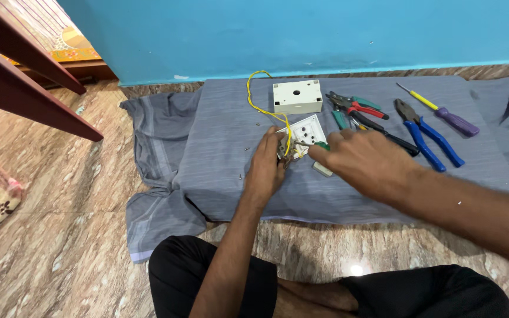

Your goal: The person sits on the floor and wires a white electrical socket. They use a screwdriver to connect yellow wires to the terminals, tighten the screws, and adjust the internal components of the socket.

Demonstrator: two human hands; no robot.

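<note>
White switch plate (308, 134) on grey cloth (219, 153), just in front of white junction box (297, 96), our left hand (266, 165) grasping its edge with yellow wire (266, 112), our right hand (363, 159) pinching green-handled screwdriver (323, 146), pliers (425, 132) right of plate.

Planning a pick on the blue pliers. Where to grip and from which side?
Grip the blue pliers around both blue handles, near mid-length, probably from above and from the near side. They lie flat on the grey cloth, jaws pointing towards the wall, handles splayed towards the person. The purple-handled screwdriver lies close on the right, red-handled pliers on the left.
</note>
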